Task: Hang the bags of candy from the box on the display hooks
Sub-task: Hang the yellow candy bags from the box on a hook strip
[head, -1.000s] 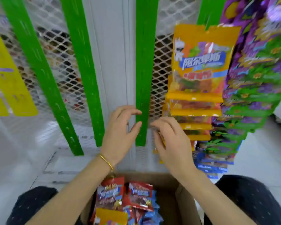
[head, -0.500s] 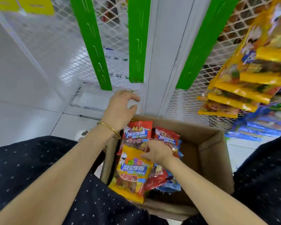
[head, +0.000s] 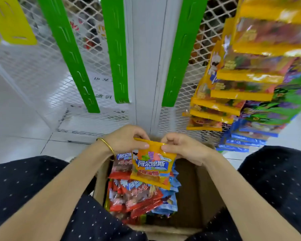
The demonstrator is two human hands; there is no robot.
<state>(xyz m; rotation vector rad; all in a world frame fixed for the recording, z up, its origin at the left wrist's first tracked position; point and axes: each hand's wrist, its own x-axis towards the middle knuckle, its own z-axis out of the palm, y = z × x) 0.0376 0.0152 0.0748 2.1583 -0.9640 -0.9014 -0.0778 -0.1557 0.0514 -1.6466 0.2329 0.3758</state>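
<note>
A yellow candy bag (head: pixel 152 166) hangs above the open cardboard box (head: pixel 196 193), held by its top edge. My left hand (head: pixel 127 139) pinches the top left corner and my right hand (head: pixel 179 146) pinches the top right corner. Red bags (head: pixel 137 197) and blue bags (head: pixel 169 202) lie piled in the box between my knees. Several yellow bags (head: pixel 236 87) hang in a column on a display strip at the right. Three green hanging strips, among them the nearest one (head: pixel 179 54), stand bare on the white mesh panel.
Purple-green bags (head: pixel 285 101) and blue bags (head: pixel 247 138) hang further right. A white post (head: pixel 148 58) splits the mesh panel. A yellow strip (head: pixel 9 20) shows at the top left. White floor tiles (head: pixel 16 129) lie to the left. My knees in dark dotted fabric flank the box.
My right hand has lifted the yellow bag out of the box. My left hand came from the box's far edge and took the bag's other top corner. The camera tilted down.
</note>
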